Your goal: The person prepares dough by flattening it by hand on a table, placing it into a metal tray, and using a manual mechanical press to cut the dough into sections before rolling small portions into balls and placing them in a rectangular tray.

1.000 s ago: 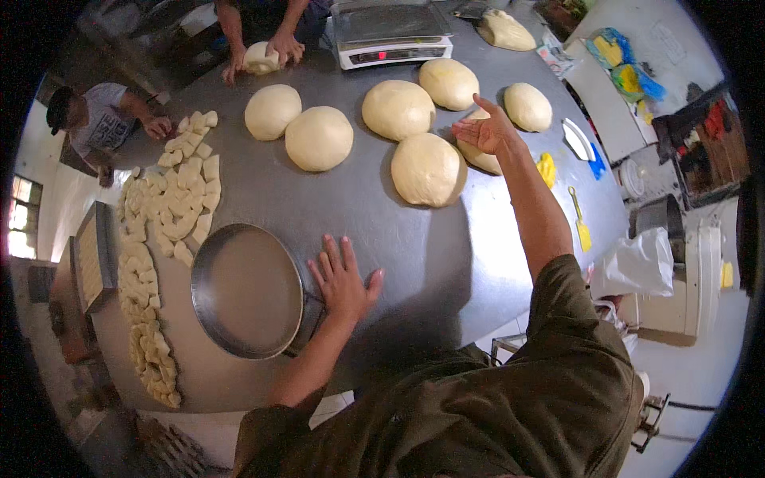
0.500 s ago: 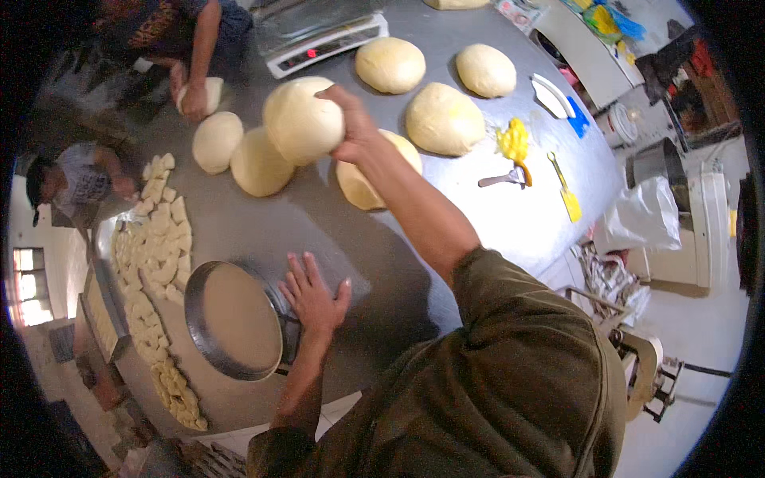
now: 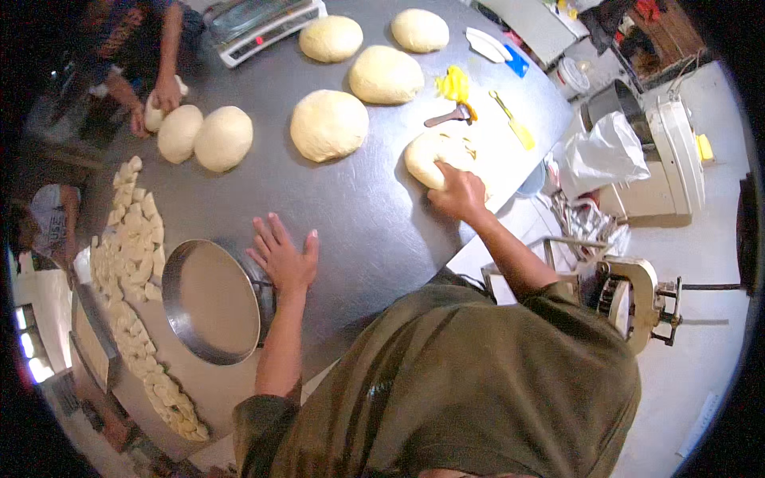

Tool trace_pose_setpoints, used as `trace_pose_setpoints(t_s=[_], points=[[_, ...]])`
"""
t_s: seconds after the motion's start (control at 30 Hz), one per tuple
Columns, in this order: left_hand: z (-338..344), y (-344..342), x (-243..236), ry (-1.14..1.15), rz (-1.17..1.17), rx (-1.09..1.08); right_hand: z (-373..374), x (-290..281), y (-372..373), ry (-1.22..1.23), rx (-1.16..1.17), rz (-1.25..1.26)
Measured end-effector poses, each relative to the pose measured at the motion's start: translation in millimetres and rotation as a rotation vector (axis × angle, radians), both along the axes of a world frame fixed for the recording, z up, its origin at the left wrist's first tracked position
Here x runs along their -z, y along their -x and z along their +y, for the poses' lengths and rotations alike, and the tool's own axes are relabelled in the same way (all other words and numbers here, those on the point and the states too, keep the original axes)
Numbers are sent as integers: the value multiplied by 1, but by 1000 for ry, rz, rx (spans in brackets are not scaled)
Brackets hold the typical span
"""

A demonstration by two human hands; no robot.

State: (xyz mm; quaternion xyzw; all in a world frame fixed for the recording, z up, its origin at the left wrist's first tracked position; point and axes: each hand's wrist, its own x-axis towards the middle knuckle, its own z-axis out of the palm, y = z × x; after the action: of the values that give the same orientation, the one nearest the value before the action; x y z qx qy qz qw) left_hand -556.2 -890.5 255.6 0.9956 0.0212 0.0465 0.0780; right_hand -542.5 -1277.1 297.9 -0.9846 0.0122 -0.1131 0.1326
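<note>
My right hand [image 3: 462,195] grips the near edge of a pale dough ball [image 3: 424,159] at the table's right side, its fingers pressed into the dough. Dents mark the top of that ball. My left hand [image 3: 283,256] lies flat with its fingers spread on the metal table [image 3: 358,227], holding nothing. Just left of it stands a round, shallow metal pan [image 3: 174,319]. Beyond my hands sit a large dough ball [image 3: 329,125] and several more, among them a yellowish one [image 3: 386,75].
Cut dough pieces [image 3: 131,239] line the left side. A scale [image 3: 267,36] stands at the back, near another person's hand [image 3: 166,94] on dough. A dark-handled tool [image 3: 446,118], yellow paste [image 3: 453,84] and a yellow spatula [image 3: 516,126] lie at the right.
My right hand has moved right and toward me, from the raised dough ball at the middle to one on the right side. My left hand remains flat beside the pan. The view has shifted.
</note>
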Motion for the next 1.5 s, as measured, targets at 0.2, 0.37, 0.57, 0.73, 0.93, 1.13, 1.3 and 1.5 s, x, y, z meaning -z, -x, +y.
trace_pose_setpoints(t_s=[0.2, 0.37, 0.57, 0.73, 0.93, 1.13, 1.3, 1.5], points=[[-4, -8, -14, 819, 147, 193, 28, -121, 3, -1655, 87, 249], [-78, 30, -112, 1506, 189, 295, 90, -131, 38, -1729, 24, 292], [-5, 21, -112, 856, -204, 316, 94, -71, -1, 115, 39, 7], [-56, -7, -123, 15, -101, 690, 178, -6, 16, -6, -603, -242], [-53, 48, -40, 145, 170, 771, 179, 48, 82, 151, -716, 181], [-48, 20, -30, 133, 138, 742, 185, 49, 48, 134, -788, 246], [-55, -22, -62, -139, 95, 729, 190, 33, 19, 139, -921, 318], [-91, -27, -38, 225, 15, 767, 151, 16, -34, 208, -939, 308]])
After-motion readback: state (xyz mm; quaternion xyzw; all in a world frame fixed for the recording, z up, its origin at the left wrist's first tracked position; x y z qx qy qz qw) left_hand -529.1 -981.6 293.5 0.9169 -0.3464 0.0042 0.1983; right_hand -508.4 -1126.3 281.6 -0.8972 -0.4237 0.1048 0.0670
